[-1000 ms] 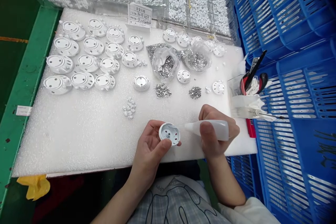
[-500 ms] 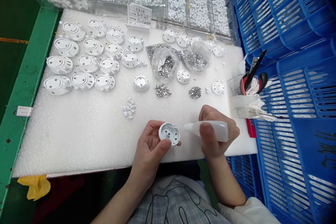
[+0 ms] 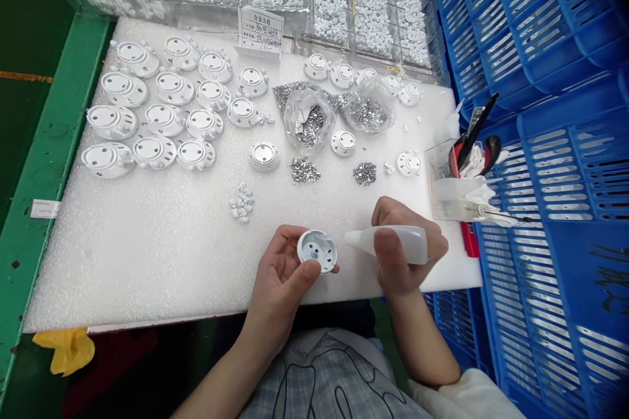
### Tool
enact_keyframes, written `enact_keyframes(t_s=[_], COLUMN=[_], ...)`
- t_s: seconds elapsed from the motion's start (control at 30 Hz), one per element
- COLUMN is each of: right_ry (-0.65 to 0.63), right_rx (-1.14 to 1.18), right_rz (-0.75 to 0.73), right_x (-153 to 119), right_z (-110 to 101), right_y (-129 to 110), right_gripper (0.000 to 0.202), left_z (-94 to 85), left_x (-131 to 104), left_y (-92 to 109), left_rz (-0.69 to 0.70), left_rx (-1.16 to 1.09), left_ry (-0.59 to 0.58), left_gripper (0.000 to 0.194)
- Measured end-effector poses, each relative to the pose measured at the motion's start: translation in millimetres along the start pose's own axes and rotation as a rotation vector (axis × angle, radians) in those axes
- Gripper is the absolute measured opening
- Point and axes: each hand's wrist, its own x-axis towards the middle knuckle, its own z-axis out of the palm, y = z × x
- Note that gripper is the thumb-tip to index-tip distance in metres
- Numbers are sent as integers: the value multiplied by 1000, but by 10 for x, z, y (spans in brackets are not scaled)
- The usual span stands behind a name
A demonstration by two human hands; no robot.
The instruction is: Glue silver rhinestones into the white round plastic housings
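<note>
Near the front edge of the white foam mat (image 3: 162,249), my left hand (image 3: 285,272) grips a round white cup-shaped part (image 3: 317,251), its hollow side up and small holes in its floor. My right hand (image 3: 405,252) is wrapped round a translucent squeeze bottle (image 3: 410,244) lying sideways, its thin nozzle pointing left at the part's rim. Whether the tip touches the part is too fine to tell. Beyond my hands lie small white pieces (image 3: 242,203) and two piles of tiny metal parts (image 3: 304,170), (image 3: 365,173).
Rows of white round parts (image 3: 160,118) stand at the back left. Two bags of metal parts (image 3: 309,119) lie mid-mat. Clear trays (image 3: 289,16) of white pieces line the back. At right are a clear box (image 3: 437,200) with pliers (image 3: 474,134) and blue crates (image 3: 555,242).
</note>
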Motion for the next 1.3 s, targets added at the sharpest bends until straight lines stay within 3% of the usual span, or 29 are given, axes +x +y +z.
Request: enact_keyframes(t_s=[0.1,0.23,0.4,0.6,0.8,0.87,0.93,1.0,1.07,1.2,1.23,1.3], right_ry=[58,159,82,-85,-236,-271,-260,-199,-26,688,793,751], right_rx=[108,302,262,99,-262,-317,-339,-348,-358,-544,-606,-665], right_rz=[74,334,538,510,314,278,265,238,137,-201,-233,-151], right_x=[56,162,128,63,83,68,48,31,22,18,9,-26], right_z=[15,4,-67,-97,17,56,57,-14,-183,-739,-880,-1109], right_y=[-27,-13,135,159,124,124,94,34,-33,-82,-70,-25], right_gripper=[53,55,48,29,13,16,31,50,54,27,28,35], left_z=[3,-15,-70,-33,-61,-81,-78,-48,0,67,69,55], left_x=[-5,-11,-2,-7,-32,-32,-31,-36,-50,-76,-75,-61], left_y=[11,6,-67,-33,-16,-32,-40,-36,-19,16,20,17], left_rz=[0,1,25,18,7,9,10,4,-6,-26,-29,-26], left_rx=[14,8,-32,-18,41,51,45,31,22,15,13,15], left_ry=[2,3,-19,2,23,27,33,57,103,174,180,185], left_gripper=[50,47,42,46,48,48,49,50,51,54,55,54])
